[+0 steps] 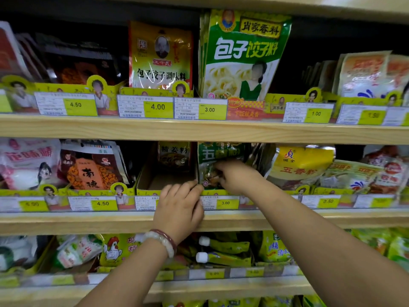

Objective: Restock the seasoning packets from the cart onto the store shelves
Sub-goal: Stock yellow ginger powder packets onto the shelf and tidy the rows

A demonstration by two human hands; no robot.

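Green packets (218,161) standing upright in middle shelf (88,220) slot, front row, likely being squared up so labels face out. Right hand (234,176) reaching in, fingers curled and pinching front packet near its lower half. Left hand (180,203) braced at slot's front lip, fingertips curled over edge beside packet's bottom corner, probably steadying the divider; actual grip unclear. Cardboard tray (152,180) just left, nearly empty, one packet at back. Both forearms angled up from below. Cart not visible.
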